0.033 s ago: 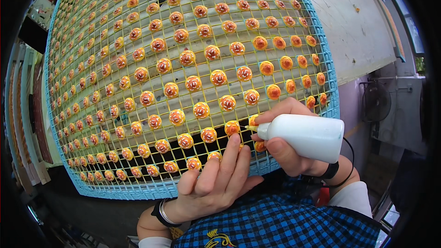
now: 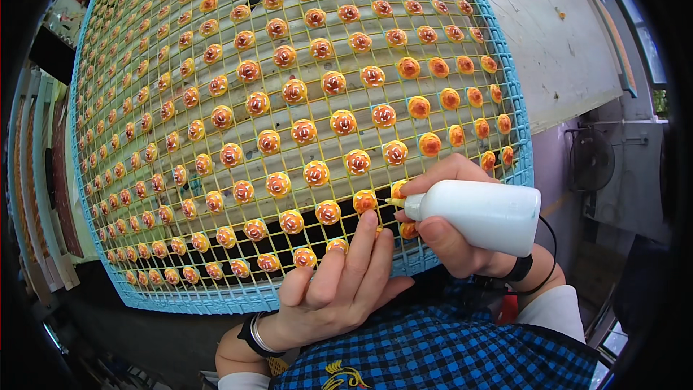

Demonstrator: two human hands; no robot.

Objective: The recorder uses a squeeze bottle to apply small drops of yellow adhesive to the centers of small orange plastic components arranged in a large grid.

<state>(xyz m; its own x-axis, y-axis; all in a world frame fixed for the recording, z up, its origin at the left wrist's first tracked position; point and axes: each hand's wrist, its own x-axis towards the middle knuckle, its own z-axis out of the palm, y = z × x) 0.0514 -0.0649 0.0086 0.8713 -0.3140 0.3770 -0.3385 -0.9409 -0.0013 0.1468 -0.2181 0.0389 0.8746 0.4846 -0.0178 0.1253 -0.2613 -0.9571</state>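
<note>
While the right hand (image 2: 462,256) grips a white squeeze bottle (image 2: 478,217), its nozzle (image 2: 394,201) points toward nine o'clock, its tip just beside an orange-and-yellow button-like piece (image 2: 365,202); whether they touch, I cannot tell. At six o'clock in the view, the left hand (image 2: 339,292) is loosely open, a fingertip against that piece's lower edge. The piece sits on a yellow mesh rack with a blue rim (image 2: 209,305). White-marked pieces (image 2: 304,131) spread toward ten o'clock, plain orange ones (image 2: 419,107) lie toward two, and a pale counter (image 2: 548,36) shows beyond them.
</note>
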